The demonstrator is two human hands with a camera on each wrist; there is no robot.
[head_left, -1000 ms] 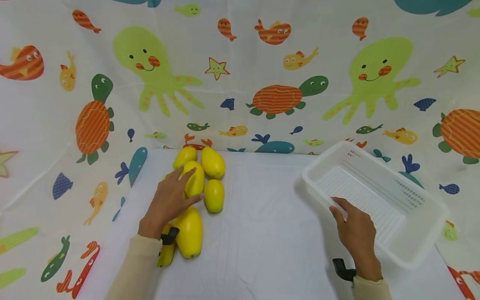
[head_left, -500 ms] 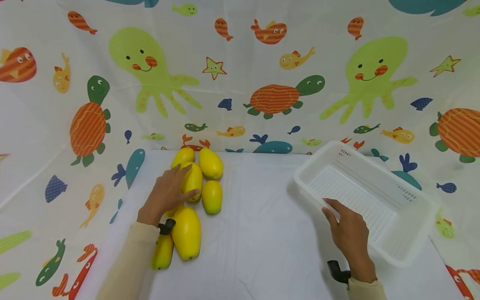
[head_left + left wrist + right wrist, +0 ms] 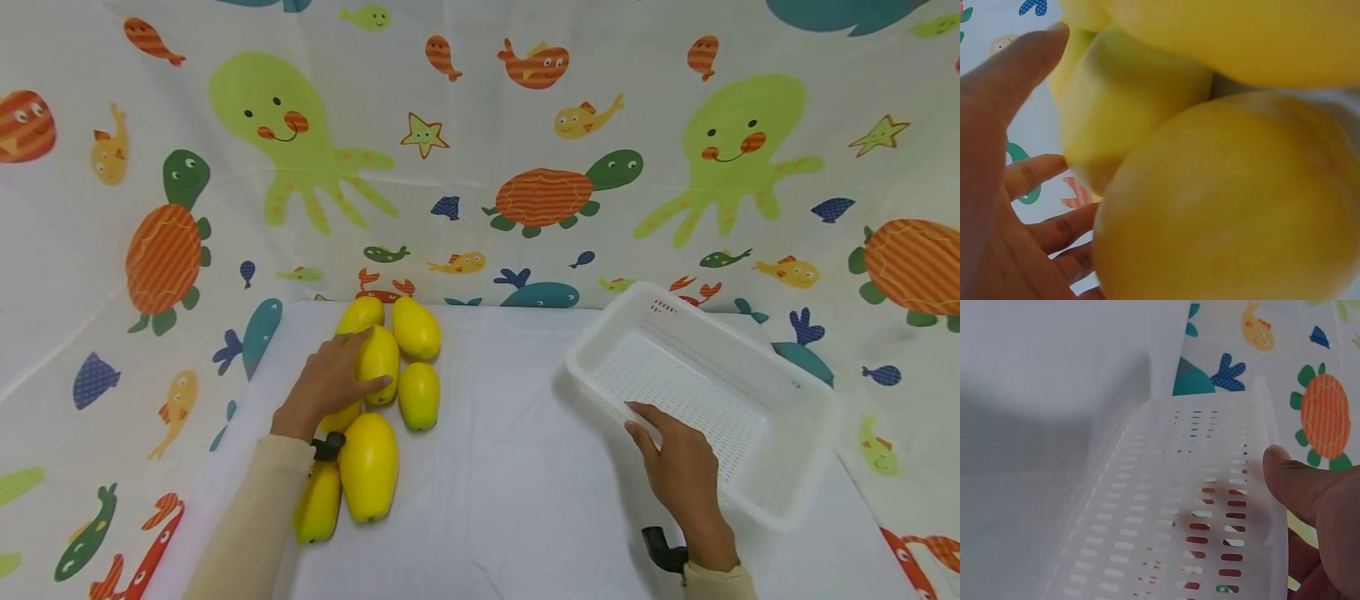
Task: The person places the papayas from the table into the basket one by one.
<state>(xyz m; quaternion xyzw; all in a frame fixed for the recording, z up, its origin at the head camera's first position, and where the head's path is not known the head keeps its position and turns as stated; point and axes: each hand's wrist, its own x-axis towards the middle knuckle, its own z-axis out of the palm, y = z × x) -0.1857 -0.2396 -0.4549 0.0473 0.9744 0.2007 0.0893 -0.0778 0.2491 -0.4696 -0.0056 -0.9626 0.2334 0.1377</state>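
Observation:
Several yellow fruits, mango- or papaya-like, lie grouped at the left of the cloth in the head view. My left hand [image 3: 326, 387] reaches over the left side of one yellow fruit [image 3: 380, 367], thumb toward its lower end. In the left wrist view, the fingers spread beside a large yellow fruit [image 3: 1229, 212], their tips partly hidden behind it; the thumb stands apart. At the right, my right hand [image 3: 682, 458] grips the near long rim of a white plastic basket [image 3: 772, 400]. The right wrist view has the thumb [image 3: 1291, 478] on that rim, with the fingers across the slotted wall.
Around the left hand lie a small fruit [image 3: 418, 396], a back fruit [image 3: 416, 329], a large front fruit [image 3: 369, 467] and a greenish-yellow one [image 3: 318, 504]. A curtain printed with sea animals [image 3: 465, 83] hangs behind the white cloth [image 3: 510, 467].
My right hand and the basket have shifted slightly to the left. The left hand has stayed over the same fruit, its thumb a little lower on the fruit's side. The head view has turned slightly.

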